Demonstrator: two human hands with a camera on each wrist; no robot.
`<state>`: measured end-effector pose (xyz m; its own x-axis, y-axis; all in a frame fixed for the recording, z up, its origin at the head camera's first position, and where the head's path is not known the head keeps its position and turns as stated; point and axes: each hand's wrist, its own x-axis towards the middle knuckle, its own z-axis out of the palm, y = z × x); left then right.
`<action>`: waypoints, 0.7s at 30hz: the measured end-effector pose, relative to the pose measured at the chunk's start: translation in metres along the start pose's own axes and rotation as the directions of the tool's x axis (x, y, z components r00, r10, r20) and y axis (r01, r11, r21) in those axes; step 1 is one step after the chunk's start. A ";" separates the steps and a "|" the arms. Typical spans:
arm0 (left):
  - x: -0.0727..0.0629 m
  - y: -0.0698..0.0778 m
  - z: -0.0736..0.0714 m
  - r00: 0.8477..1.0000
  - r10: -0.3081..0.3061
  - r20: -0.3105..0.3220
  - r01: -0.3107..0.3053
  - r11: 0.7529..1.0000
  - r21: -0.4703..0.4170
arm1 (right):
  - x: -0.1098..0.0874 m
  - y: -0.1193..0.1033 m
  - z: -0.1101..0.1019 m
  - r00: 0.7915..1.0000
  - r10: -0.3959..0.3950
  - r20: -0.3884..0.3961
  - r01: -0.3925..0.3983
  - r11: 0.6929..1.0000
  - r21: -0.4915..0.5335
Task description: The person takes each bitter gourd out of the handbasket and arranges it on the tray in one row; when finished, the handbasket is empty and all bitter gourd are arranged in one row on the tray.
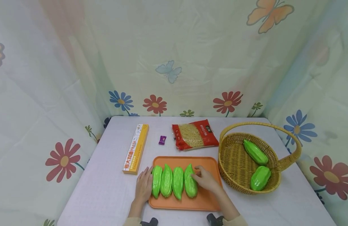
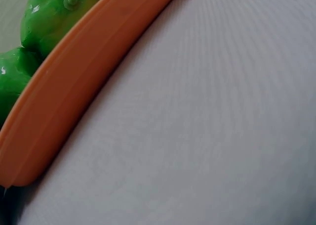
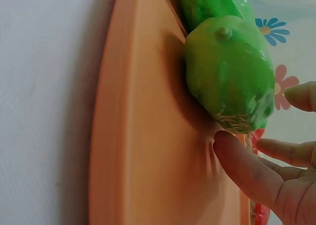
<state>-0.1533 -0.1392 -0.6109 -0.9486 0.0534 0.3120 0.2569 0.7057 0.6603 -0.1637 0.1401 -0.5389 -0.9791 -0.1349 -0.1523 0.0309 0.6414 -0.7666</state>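
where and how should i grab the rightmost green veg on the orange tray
Grip the rightmost green veg round its thick middle, I'd say, since its far end tapers. Come from the right, the side where the right hand is and the orange tray has bare space; the neighbouring veg lies close on the left.
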 end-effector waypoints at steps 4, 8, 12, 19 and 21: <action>0.001 0.000 0.000 1.000 -0.001 -0.004 0.001 1.000 0.006 | -0.002 0.000 -0.004 1.000 0.008 -0.002 -0.008 1.000 0.024; 0.002 0.001 0.000 1.000 0.003 -0.007 -0.003 1.000 0.004 | -0.003 -0.001 -0.009 1.000 0.008 -0.002 -0.008 0.999 0.053; 0.002 0.001 0.000 1.000 0.004 -0.006 -0.004 1.000 -0.004 | -0.006 -0.005 -0.018 1.000 0.004 0.023 -0.007 0.996 0.090; 0.000 0.001 0.001 1.000 0.003 -0.008 -0.003 1.000 0.001 | -0.013 -0.015 -0.045 0.998 -0.052 0.033 0.050 0.997 0.057; 0.000 0.000 0.001 1.000 0.007 -0.009 -0.007 1.000 0.003 | -0.014 -0.016 -0.053 0.998 -0.069 0.015 0.068 0.997 0.042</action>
<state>-0.1534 -0.1384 -0.6115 -0.9451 0.0521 0.3225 0.2629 0.7074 0.6561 -0.1611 0.1719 -0.4916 -0.9758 -0.1898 -0.1083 -0.0276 0.5986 -0.8006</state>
